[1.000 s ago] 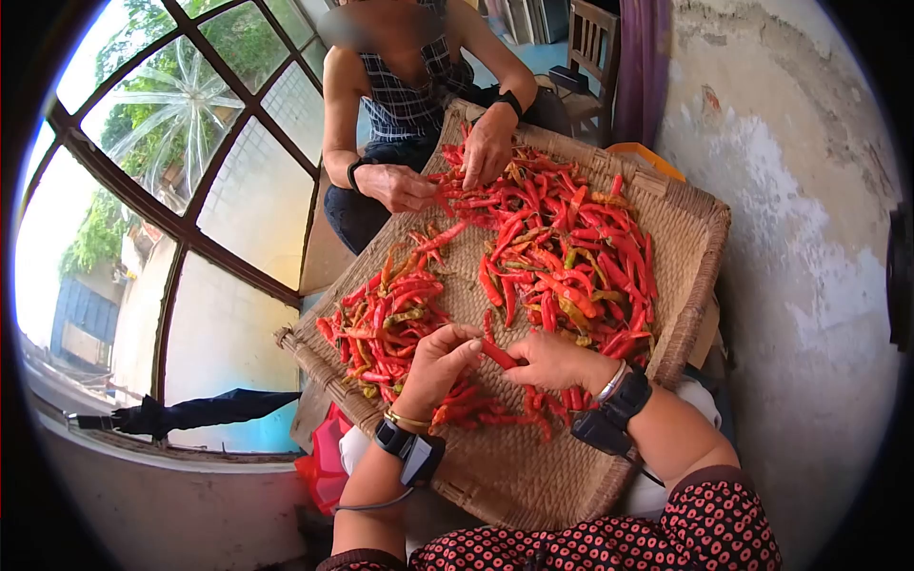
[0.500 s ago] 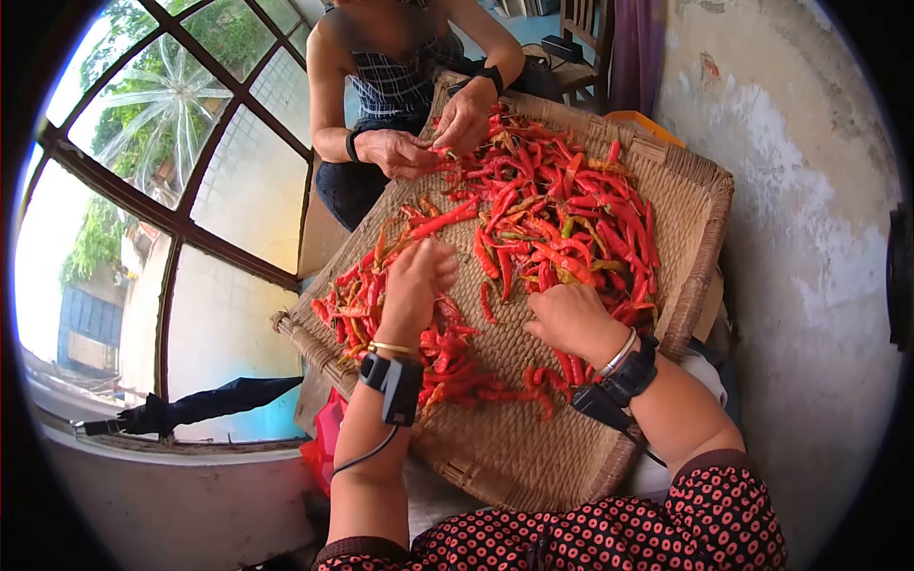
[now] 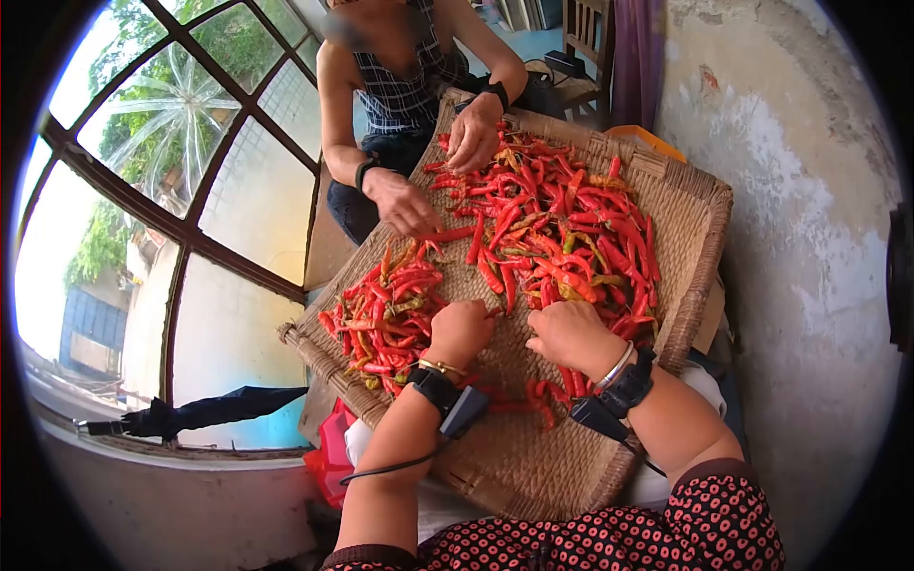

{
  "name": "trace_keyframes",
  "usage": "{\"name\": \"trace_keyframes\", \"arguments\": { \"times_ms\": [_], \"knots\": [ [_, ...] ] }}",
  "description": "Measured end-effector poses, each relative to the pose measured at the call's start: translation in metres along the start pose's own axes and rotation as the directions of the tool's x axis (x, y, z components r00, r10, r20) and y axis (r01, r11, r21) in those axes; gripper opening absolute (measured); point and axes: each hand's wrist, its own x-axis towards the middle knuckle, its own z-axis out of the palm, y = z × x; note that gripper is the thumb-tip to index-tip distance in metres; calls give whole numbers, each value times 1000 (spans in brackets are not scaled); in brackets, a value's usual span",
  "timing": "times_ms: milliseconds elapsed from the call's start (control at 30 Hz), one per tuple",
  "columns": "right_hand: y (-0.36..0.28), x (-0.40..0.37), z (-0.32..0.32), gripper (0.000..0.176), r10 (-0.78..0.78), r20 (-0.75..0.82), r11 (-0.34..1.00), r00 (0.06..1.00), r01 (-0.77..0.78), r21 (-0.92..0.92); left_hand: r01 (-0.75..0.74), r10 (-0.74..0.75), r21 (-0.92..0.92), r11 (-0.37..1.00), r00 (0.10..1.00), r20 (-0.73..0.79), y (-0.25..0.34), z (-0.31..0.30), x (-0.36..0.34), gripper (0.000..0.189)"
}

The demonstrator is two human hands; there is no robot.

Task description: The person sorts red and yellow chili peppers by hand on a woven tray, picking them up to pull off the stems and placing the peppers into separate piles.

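A large heap of red chili peppers (image 3: 571, 219) lies on a woven tray (image 3: 533, 466), with some brownish, shrivelled ones among them. My left hand (image 3: 464, 330) is at the middle of the tray, its fingers closed on a small red chili pepper (image 3: 493, 312) whose tip just shows. On its left is a smaller pile of chilies (image 3: 381, 324). My right hand (image 3: 574, 338) rests against the near edge of the large heap with curled fingers; whatever they grip is hidden. A few chilies (image 3: 545, 400) lie below, between my wrists.
Across the tray a person sits, one hand (image 3: 405, 202) by a long chili and the other hand (image 3: 473, 133) at the heap's far edge. A folded umbrella (image 3: 219, 409) lies along the window sill at left. A peeling wall (image 3: 790, 238) stands on the right.
My left hand has come down and right from over the smaller pile to the tray's middle. My right hand stays nearly in place. The other person's hands have moved apart.
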Motion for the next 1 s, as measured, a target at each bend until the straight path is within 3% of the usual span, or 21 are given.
{"name": "trace_keyframes", "arguments": {
  "times_ms": [100, 133, 167, 200, 233, 267, 333, 367, 400, 433, 567, 633, 700, 833, 933, 1000],
  "knots": [
    [0, -1, 2, 25, -18, -18, 1000, 1000, 19, 9, 0, 11, -200, 980, 999, 49, -13, -19, 3, 23],
    [0, -1, 2, 25, -27, -20, 1000, 999, 28, 8, -19, 15, -335, 942, 1000, -16, -18, -24, 8, 24],
    [0, -2, 2, 25, -28, -16, 1000, 999, 28, 11, 55, -51, -401, 914, 998, 21, -21, -30, 13, 23],
    [0, -2, 1, 25, -39, -7, 999, 999, 39, 23, 97, -94, -683, 724, 995, 42, -24, -32, 20, 23],
    [0, -2, 1, 25, -50, 2, 998, 999, 50, 35, 125, -127, -885, 449, 989, 76, -26, -31, 24, 26],
    [0, -2, 0, 25, -49, 2, 998, 999, 49, 36, 126, -127, -884, 450, 989, 77, -24, -29, 24, 26],
    [1, -2, -1, 24, -38, 5, 999, 999, 38, 29, -62, -152, -884, 463, 977, -148, -18, -23, 23, 28],
    [1, -2, 0, 24, -35, 3, 999, 999, 35, 29, -63, -149, -884, 463, 978, -148, -18, -18, 18, 28],
    [1, -2, 0, 26, -38, 27, 999, 999, 37, 32, -136, 9, -656, 742, 981, -193, -19, -12, 11, 28],
    [1, -1, 0, 27, -40, 49, 999, 998, 38, 31, -227, 172, -342, 912, 968, -184, -17, -8, 4, 28],
    [0, -3, 2, 28, -75, 72, 997, 995, 74, 19, -264, 274, -80, 961, 950, 153, 12, 1, -21, 31],
    [-2, -3, -1, 23, -59, 63, 998, 996, 59, 0, -299, 301, -49, 953, 915, 268, 32, -3, -36, 29],
    [1, -2, 3, 22, -57, 43, 998, 997, 57, 3, -377, 415, -179, 909, 858, 302, 34, 4, -46, 28],
    [2, -2, 5, 21, -53, 49, 998, 997, 51, 32, -340, 375, -161, 927, 869, 322, 37, 22, -54, 28],
    [1, -3, 4, 21, -54, 48, 998, 997, 54, 18, -400, 418, -125, 908, 838, 352, 36, 26, -53, 28],
    [1, -4, 4, 21, -55, 58, 998, 997, 54, 17, -365, 437, -259, 894, 835, 334, 37, 27, -55, 26]
  ]
}}
